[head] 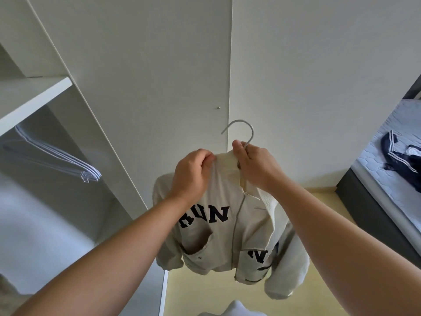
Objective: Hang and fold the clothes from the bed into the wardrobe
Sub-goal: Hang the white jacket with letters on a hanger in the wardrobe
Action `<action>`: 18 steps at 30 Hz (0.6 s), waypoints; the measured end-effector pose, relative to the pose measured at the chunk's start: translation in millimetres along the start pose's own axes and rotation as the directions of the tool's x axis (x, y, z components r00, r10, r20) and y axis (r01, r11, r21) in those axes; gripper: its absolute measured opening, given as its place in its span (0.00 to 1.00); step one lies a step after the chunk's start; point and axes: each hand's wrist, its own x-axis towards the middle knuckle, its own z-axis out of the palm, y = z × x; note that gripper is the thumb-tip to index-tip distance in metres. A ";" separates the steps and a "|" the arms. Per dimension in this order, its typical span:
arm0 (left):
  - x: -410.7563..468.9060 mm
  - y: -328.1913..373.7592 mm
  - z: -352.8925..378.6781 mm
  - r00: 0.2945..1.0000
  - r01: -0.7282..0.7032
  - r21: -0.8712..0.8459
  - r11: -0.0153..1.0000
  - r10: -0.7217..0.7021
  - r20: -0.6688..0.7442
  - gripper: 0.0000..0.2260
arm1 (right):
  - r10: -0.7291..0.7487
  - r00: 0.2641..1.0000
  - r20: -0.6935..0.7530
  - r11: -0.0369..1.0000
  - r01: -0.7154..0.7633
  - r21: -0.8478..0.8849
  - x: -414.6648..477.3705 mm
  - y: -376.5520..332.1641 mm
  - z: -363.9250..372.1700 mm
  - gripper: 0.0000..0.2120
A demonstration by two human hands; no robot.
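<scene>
A cream zip jacket [225, 238] with dark letters hangs in the air on a pale wire hanger [245, 131], in front of a shut wardrobe door. My left hand [193, 174] pinches the jacket's collar on the left side. My right hand [255, 165] grips the neck of the hanger just below its hook, along with the collar there. The jacket's front is unzipped and its sleeves dangle. The hanger's shoulders are hidden inside the cloth.
The open wardrobe bay [68, 201] on the left has a white shelf [34, 94] and several empty hangers [75, 165] below it. At the right, a bed [391, 169] carries a dark navy garment [401, 158]. Yellowish floor [205, 293] lies below.
</scene>
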 end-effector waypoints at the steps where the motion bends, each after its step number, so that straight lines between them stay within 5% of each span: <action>1: -1.5 2.3 1.5 1.000 0.004 -0.004 1.000 -0.004 -0.005 0.07 | -0.009 1.000 -0.008 0.999 0.009 -0.036 1.2 0.5 -3.0 0.24; 8: -15.6 2.4 6.7 0.997 0.055 -0.016 0.998 -0.055 0.055 0.07 | 0.073 0.996 -0.048 0.988 -0.065 0.142 9.6 3.0 -7.4 0.24; 18: -19.7 -14.5 -21.4 0.995 0.012 0.064 0.998 -0.005 -0.101 0.05 | -0.046 0.983 -0.179 0.999 0.049 0.013 10.4 8.7 -3.6 0.20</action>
